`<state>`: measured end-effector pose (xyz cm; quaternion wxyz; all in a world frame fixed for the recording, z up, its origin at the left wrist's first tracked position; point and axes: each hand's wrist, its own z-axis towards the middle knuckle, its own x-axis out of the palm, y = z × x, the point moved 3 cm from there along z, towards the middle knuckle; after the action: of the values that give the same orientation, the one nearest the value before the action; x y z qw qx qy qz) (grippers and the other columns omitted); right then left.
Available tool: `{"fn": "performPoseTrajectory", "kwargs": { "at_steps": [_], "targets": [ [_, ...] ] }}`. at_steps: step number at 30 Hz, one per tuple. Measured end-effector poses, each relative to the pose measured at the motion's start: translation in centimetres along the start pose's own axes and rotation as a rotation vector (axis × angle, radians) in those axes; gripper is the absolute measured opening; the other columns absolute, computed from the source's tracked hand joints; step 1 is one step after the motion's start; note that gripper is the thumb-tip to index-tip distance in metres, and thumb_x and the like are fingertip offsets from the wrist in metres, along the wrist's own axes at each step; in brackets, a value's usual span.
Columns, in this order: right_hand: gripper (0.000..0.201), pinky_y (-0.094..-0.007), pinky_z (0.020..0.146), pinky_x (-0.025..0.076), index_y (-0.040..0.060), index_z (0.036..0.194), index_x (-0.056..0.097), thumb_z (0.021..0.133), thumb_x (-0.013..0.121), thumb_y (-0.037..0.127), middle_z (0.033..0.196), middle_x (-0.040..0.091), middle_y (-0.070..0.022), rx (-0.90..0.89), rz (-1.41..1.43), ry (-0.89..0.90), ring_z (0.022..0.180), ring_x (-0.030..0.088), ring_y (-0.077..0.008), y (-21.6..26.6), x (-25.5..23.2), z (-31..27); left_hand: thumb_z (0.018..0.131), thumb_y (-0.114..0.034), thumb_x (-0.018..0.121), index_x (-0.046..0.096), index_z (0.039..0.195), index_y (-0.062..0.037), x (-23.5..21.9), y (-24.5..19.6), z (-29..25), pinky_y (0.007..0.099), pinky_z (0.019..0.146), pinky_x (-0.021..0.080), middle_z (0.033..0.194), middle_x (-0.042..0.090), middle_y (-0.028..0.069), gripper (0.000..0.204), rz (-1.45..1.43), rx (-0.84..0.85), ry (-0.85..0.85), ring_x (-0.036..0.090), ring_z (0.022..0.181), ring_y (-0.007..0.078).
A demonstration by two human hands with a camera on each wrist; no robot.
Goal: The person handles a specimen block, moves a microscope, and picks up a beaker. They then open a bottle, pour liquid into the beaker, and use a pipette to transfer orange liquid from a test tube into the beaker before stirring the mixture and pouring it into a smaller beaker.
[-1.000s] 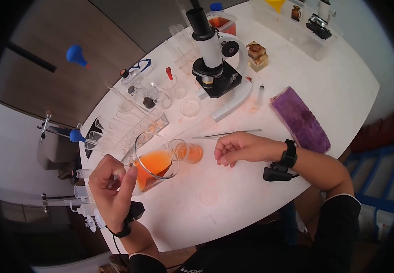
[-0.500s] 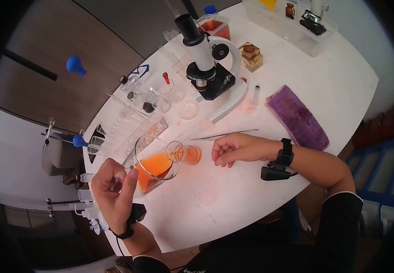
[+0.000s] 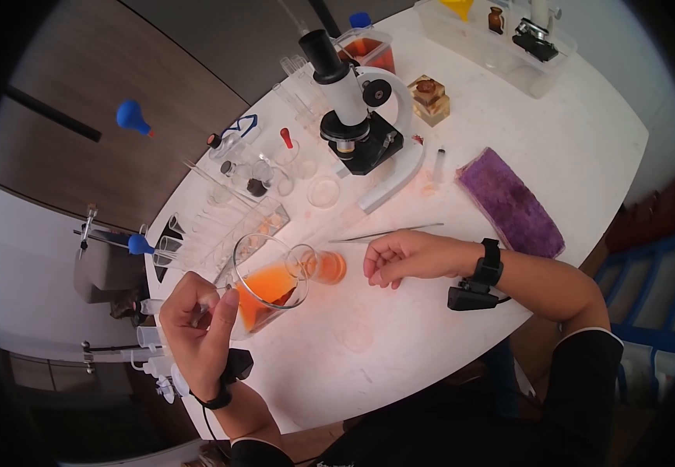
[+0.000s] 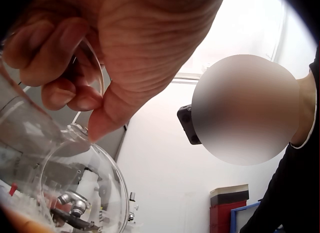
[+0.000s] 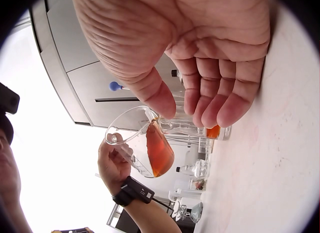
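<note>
My left hand (image 3: 201,327) grips the handle of a clear glass beaker (image 5: 131,128) with its thumb on the upper end of the handle by the rim. The beaker is tilted, and orange liquid (image 5: 159,152) has run to its lower side by the lip. That lip is right at the mouth of a small glass flask (image 3: 330,267), which stands upright on the table with orange liquid in its bottom. To the flask's right, my right hand (image 3: 411,254) rests side-down on the table, fingers loosely bent and holding nothing.
Behind the hands lie tweezers (image 3: 388,232) and a test-tube rack (image 3: 256,226). A microscope (image 3: 353,117) stands farther back, with a petri dish (image 3: 323,191) and small bottles on its left. A purple-stained slab (image 3: 511,202) lies at the right, behind my forearm.
The head view has shifted slightly. Both hands keep the same hold and place, and the beaker stays tilted at the flask's mouth.
</note>
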<state>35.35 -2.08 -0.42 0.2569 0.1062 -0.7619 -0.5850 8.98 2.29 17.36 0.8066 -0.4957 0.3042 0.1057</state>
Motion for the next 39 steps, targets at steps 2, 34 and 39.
{"fn": "performPoseTrajectory", "kwargs": {
  "at_steps": [2, 34, 39],
  "targets": [
    [0.016, -0.0244, 0.072, 0.051, 0.0031, 0.100, 0.061, 0.090, 0.065, 0.016, 0.087, 0.065, -0.0022, -0.003, 0.001, -0.001, 0.080, 0.062, -0.0088, 0.07, 0.02, -0.05, 0.083, -0.010, 0.075, 0.046, 0.068, -0.0067, -0.04, 0.00, 0.01, 0.0200, 0.052, 0.020, 0.066, 0.042, -0.0053, 0.033, -0.014, -0.021, 0.002, 0.029, 0.058, 0.0017],
    [0.019, -0.0231, 0.071, 0.051, -0.0013, 0.103, 0.060, 0.084, 0.061, 0.004, 0.084, 0.059, -0.0010, 0.002, -0.012, 0.011, 0.075, 0.059, -0.0076, 0.35, 0.05, -0.18, 0.082, -0.014, 0.075, 0.045, 0.066, -0.0058, -0.14, 0.03, 0.33, 0.0212, 0.052, 0.022, 0.065, 0.042, -0.0043, 0.035, 0.074, 0.001, 0.024, 0.031, 0.058, 0.0031],
    [0.018, -0.0228, 0.072, 0.051, -0.0013, 0.103, 0.060, 0.087, 0.058, 0.005, 0.085, 0.059, -0.0017, -0.005, -0.027, 0.014, 0.077, 0.059, -0.0080, 0.33, 0.04, -0.20, 0.084, -0.012, 0.072, 0.045, 0.067, -0.0063, -0.06, -0.14, 0.30, 0.0214, 0.053, 0.021, 0.065, 0.042, -0.0055, 0.032, 0.083, -0.029, 0.032, 0.030, 0.059, 0.0026]
  ]
}}
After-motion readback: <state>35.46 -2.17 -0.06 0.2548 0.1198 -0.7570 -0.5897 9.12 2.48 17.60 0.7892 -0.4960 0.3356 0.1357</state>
